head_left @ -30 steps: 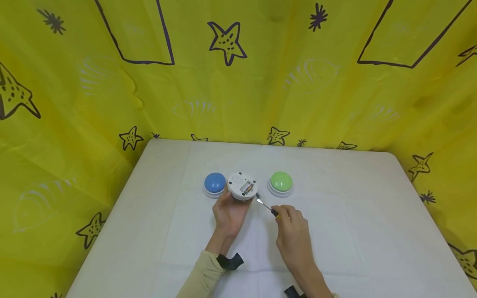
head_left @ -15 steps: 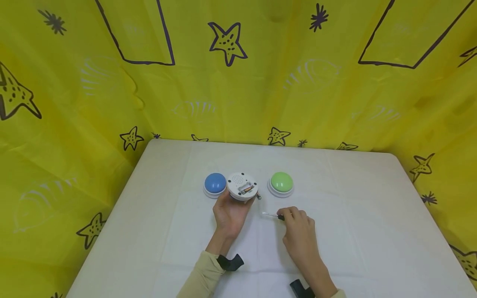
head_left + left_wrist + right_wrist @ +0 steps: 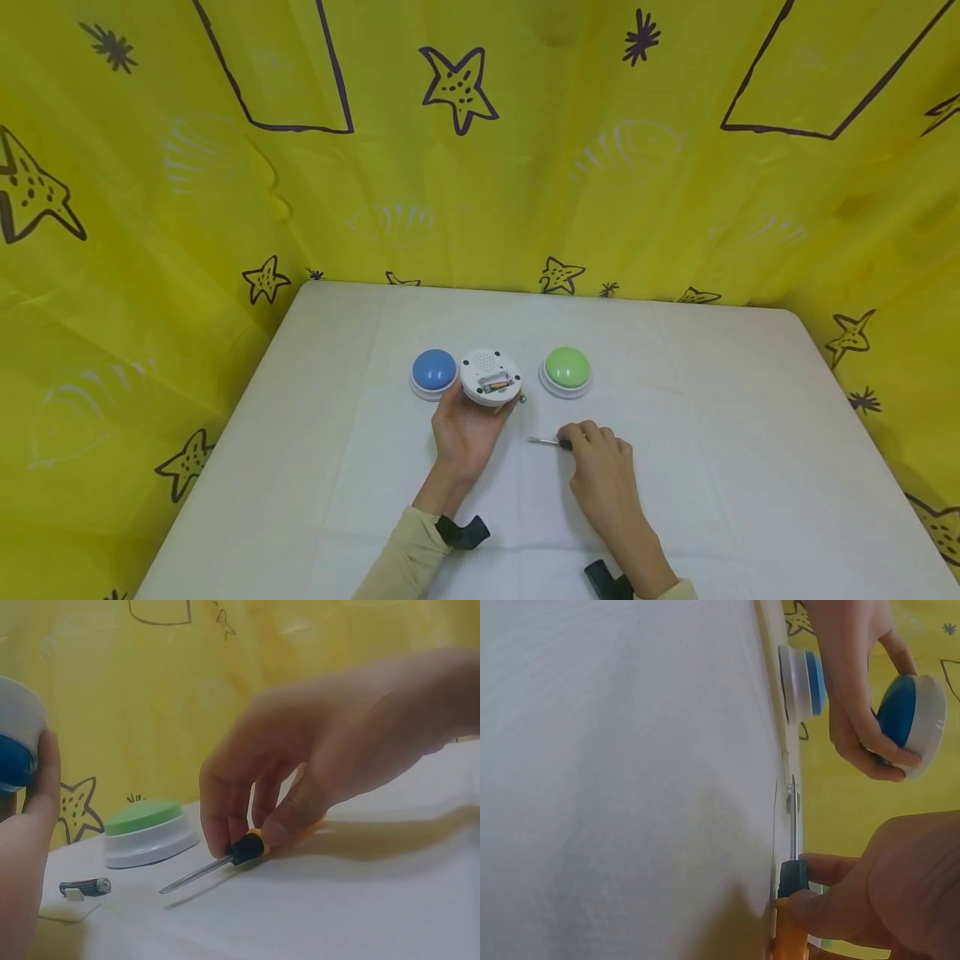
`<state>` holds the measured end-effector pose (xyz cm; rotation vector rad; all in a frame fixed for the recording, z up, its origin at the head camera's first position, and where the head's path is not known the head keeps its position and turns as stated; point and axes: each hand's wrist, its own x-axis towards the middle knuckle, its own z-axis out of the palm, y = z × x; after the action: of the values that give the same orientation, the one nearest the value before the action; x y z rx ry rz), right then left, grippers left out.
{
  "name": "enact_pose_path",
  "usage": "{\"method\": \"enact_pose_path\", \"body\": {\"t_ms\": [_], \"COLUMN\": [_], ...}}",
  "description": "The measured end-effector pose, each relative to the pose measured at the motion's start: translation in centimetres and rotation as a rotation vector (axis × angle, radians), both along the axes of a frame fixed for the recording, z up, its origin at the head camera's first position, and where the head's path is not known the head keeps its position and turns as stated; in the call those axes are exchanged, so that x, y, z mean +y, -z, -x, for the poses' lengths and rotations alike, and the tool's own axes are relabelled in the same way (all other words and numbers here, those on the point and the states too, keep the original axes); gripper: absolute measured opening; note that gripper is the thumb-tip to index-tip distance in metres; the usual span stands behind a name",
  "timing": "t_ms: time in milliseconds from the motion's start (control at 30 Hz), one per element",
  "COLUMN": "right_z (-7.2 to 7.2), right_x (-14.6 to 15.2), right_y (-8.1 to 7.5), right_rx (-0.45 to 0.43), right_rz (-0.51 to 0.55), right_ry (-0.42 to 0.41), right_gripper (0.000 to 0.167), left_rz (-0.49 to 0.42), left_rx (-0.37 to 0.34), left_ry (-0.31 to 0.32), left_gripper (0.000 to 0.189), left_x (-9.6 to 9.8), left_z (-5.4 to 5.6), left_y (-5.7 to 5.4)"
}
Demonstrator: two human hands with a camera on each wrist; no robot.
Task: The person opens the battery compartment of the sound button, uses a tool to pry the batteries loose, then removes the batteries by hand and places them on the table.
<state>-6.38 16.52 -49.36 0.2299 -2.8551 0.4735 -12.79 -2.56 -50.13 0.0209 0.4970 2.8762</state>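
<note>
My left hand [image 3: 467, 437] grips a round push button [image 3: 491, 367], its white underside turned up and blue dome [image 3: 897, 711] facing down. The battery compartment in that underside is uncovered, with a copper-and-dark battery [image 3: 497, 387] inside. My right hand [image 3: 602, 471] pinches a screwdriver [image 3: 199, 876] by its black-and-orange handle. The screwdriver lies nearly level, close over the tabletop, its tip pointing left. A loose dark battery [image 3: 86, 886] lies on the table near the held button, beside a thin white flat piece [image 3: 67, 913].
A blue-domed button [image 3: 433, 371] stands upright left of the held one. To its right is a green-domed button [image 3: 567, 368], also upright on a white base. The table [image 3: 675, 367] has a white cover, and yellow patterned cloth [image 3: 510, 192] hangs behind and at both sides.
My right hand has drawn the screwdriver back from the button, rightward and toward me, and brought it level near the table. The held button has turned slightly in my left hand.
</note>
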Motion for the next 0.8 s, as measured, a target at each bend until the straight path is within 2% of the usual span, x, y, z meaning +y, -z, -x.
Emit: {"method": "enact_pose_path", "body": {"t_ms": [233,400,567,667,800], "right_z": [0.0,0.0,0.2,0.5,0.8], "right_x": [0.0,0.1,-0.3,-0.7,-1.1], "right_y": [0.2,0.1,-0.3,-0.5,-0.3], "right_rx": [-0.005,-0.007,0.02,0.061,0.127], "right_rz": [-0.006,0.0,0.081,0.163,0.247], "right_ry": [-0.001,-0.004,-0.015,-0.063,-0.192], "right_gripper": [0.042,0.038,0.032,0.035,0.039], "left_rz": [0.094,0.183,0.282,0.348,0.458], "left_rx": [0.018,0.043,0.09,0.108,0.141], "left_ry": [0.041,0.102,0.159,0.186,0.213], "left_gripper": [0.061,0.061,0.06,0.06,0.06], "left_x": [-0.6,-1.3,-2.0,-2.4,-2.9], "left_z": [-0.1,-0.1,-0.1,-0.2,-0.2], "left_y": [-0.5,-0.3,0.1,0.3,0.6]}}
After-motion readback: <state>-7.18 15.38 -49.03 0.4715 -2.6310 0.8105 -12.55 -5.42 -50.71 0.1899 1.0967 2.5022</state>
